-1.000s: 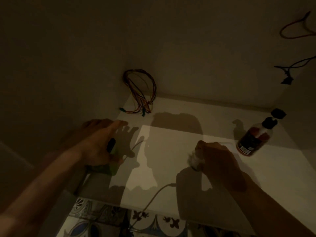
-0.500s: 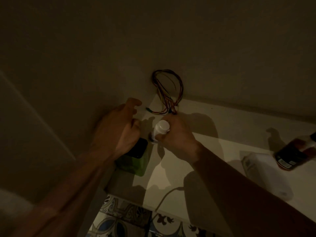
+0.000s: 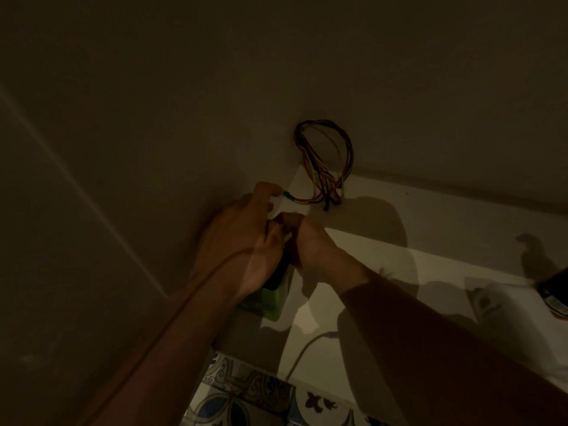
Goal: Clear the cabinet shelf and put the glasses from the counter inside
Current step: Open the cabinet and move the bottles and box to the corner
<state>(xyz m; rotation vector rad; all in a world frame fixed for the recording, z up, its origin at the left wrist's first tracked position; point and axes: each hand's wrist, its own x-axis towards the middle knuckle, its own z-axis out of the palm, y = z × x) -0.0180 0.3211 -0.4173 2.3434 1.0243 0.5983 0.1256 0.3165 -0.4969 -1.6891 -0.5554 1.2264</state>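
Note:
Both hands meet at the back left of the dim white cabinet shelf (image 3: 430, 241). My right hand (image 3: 310, 247) is closed into a fist around a small white bottle, of which only a pale sliver (image 3: 284, 235) shows between the hands. My left hand (image 3: 242, 241) lies over a dark object on a green box (image 3: 273, 299), its fingers curled against the right hand and its forefinger near the end of a wire. What the left hand grips is hidden. No glasses are in view.
A loop of coloured wires (image 3: 325, 167) hangs in the back corner. A thin cable (image 3: 307, 348) runs off the shelf's front edge. A dark bottle (image 3: 556, 290) and a faint white box (image 3: 491, 302) lie at the right. Patterned tiles (image 3: 246, 392) show below.
My right hand carried the white bottle from mid-shelf to the back left corner and now presses against the left hand. The left hand stayed over the green box.

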